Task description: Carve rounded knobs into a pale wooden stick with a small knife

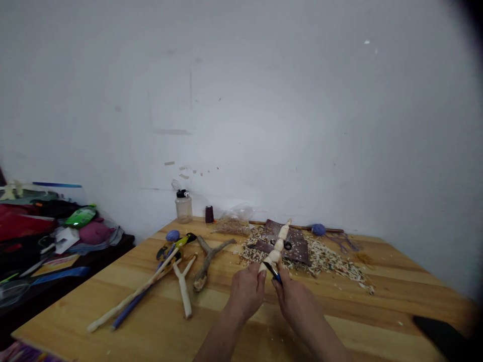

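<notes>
A pale peeled stick with a bumpy surface points away from me over the pile of shavings. My left hand is closed around its near end. In my right hand is a knife with a blue handle and a dark blade, which lies against the stick near my left thumb. Beneath the stick is a dark brown sheet dotted with chips, with wood shavings around it.
Left of my hands lie a peeled forked stick, a bark-covered fork, a long pale stick and a purple stick. A bottle, dark thread spool, bag and blue yarn ball stand near the wall.
</notes>
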Demonstrator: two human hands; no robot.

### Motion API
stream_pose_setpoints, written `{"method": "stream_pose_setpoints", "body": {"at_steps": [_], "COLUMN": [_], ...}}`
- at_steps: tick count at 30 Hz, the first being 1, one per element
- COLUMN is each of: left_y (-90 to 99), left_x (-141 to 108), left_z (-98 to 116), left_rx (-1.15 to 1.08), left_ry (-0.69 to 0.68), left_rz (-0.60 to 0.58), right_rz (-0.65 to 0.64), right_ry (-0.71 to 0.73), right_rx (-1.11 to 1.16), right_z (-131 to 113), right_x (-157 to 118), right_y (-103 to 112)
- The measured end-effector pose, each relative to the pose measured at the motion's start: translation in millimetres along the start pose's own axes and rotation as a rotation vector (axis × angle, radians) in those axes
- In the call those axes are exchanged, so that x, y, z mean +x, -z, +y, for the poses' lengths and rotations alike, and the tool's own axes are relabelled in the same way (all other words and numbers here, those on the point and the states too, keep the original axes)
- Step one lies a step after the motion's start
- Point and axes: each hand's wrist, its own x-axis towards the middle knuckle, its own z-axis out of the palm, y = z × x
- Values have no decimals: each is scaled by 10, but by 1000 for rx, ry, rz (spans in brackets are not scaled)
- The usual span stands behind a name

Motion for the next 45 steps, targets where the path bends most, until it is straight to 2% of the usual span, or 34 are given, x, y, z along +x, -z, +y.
{"method": "stream_pose_setpoints", "body": {"at_steps": [6,10,16,19,22,25,28,34,41,45], "left_y": [21,4,-70,-123,-180,-216,-209,-155,-204,-229], "left_x": [-18,-24,-14,3,41,80,95,80,77,81], "left_z": [71,93,84,38,-31,-82,-77,-11,-40,-21], "left_rx": [186,184,188,-18,-429,-859,-1133,-1261,-1313,-1347], "left_ry": [16,19,92,147,182,239,283,296,310,337], "left_rz": [-83,-81,-43,38,82,30,-28,-65,-119,-129], "right_rz": [-5,-12,25,42,105,213,252,245,201,284], "right_ry": [-14,-39,-33,-17,56,88,92,194,155,58], "right_rx": [5,16,74,126,291,457,468,304,115,-17], "right_z": [-10,-18,-34,3,78,160,205,158,132,118], "right_x": [-4,-5,6,31,53,61,63,38,11,15], "right_y": [3,5,-32,-60,-45,6,40,24,39,19]}}
